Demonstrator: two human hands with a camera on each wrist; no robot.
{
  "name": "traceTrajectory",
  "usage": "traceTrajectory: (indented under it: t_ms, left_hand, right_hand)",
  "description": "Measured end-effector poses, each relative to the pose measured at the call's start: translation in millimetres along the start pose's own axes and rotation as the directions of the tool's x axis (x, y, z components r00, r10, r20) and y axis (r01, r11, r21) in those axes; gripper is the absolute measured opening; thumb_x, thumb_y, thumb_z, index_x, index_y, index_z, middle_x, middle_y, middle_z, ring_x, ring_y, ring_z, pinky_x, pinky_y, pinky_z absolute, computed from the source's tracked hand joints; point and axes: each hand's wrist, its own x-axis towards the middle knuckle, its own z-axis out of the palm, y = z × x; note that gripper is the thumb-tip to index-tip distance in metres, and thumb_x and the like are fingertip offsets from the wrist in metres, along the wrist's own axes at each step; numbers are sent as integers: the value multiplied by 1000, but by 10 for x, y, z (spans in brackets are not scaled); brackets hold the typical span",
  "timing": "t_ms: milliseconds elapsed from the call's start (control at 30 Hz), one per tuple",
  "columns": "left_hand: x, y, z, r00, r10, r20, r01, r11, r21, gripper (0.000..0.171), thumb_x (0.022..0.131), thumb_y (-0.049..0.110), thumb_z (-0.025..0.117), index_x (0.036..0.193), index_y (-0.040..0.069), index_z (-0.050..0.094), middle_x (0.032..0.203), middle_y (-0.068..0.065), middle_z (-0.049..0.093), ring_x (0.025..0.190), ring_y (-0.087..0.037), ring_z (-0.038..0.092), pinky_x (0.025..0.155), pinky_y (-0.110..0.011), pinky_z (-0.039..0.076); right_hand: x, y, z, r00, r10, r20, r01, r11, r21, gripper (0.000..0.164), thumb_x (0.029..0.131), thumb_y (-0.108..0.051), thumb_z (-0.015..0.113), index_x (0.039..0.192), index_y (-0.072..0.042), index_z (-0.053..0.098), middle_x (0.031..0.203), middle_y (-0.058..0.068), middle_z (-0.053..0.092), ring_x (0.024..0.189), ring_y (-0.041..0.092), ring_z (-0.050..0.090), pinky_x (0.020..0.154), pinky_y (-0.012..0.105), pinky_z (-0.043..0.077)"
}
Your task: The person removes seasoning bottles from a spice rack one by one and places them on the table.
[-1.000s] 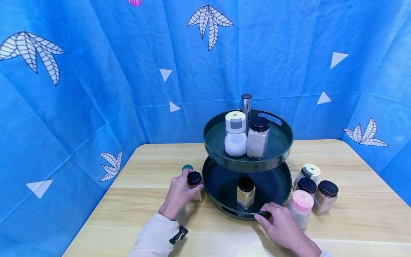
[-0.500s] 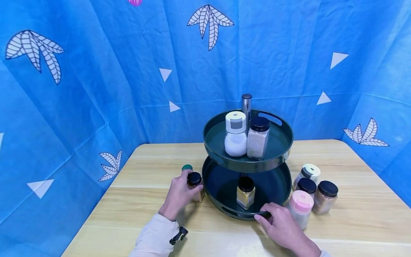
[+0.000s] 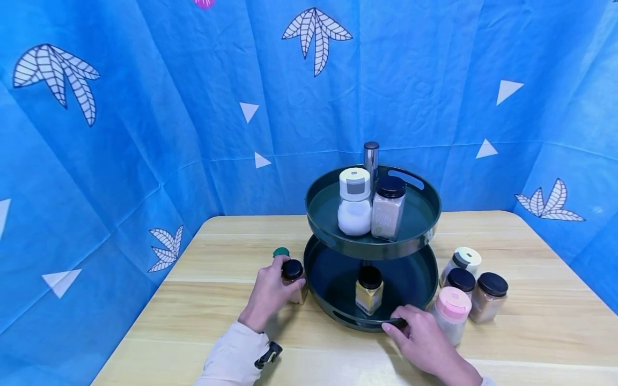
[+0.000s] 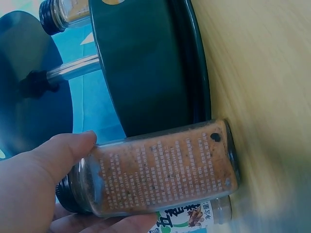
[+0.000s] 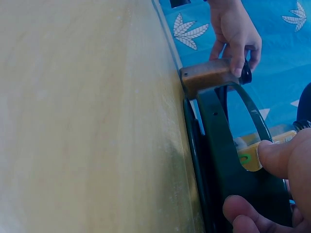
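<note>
My left hand [image 3: 272,289] grips a square spice jar [image 4: 165,170] with a black lid and reddish-brown powder, standing on the table at the left of a two-tier dark green rotating rack [image 3: 333,310]. Its thumb lies on one side of the jar, the other fingers behind. Just behind it stands a green-capped jar [image 3: 281,251], mostly hidden by the hand. At the front right of the rack, my right hand [image 3: 425,336] pinches the lower tray's rim by the handle slot [image 5: 248,131]. On that tray stands a black-lidded jar of yellow powder [image 3: 369,292].
The upper tray bears a white-capped shaker [image 3: 354,203] and a black-lidded jar [image 3: 388,209]. Close by my right hand stand a pink-capped shaker [image 3: 451,316], two black-lidded jars [image 3: 488,300] and a white-capped shaker [image 3: 465,260]. A blue curtain [image 3: 289,123] hangs behind the table.
</note>
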Motion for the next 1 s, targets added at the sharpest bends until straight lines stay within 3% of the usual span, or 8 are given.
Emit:
traceTrajectory:
  t_ms: [567,867,1000]
  left_hand:
    - [17,71,-74,999,-25,22,25,999,26,60,75,27,80,118,-2,51,106,-23,67,92,-29,66,76,-42,57]
    - [56,267,-149,996,53,-77,-50,998,44,55,79,28,77,118,-4,55,113,-22,65,101,-32,62,85,-47,54]
    - [55,434,-120,992,94,-82,-93,996,15,54,81,29,76,120,-3,56,117,-20,64,107,-32,60,89,-46,52]
  right_hand:
    - [-1,-8,-5,1000,-4,-6,4,1000,-3,14,82,-18,73,77,-21,60,72,-9,52,57,1,47,51,22,45]
    - [-7,-12,0,1000,-18,-19,18,1000,-6,15,81,-18,73,77,-21,60,72,-9,53,57,0,47,51,22,46]
    - [-6,-14,-1,1000,-15,-18,15,1000,-12,15,81,-18,73,76,-21,60,72,-9,52,57,0,47,51,22,45]
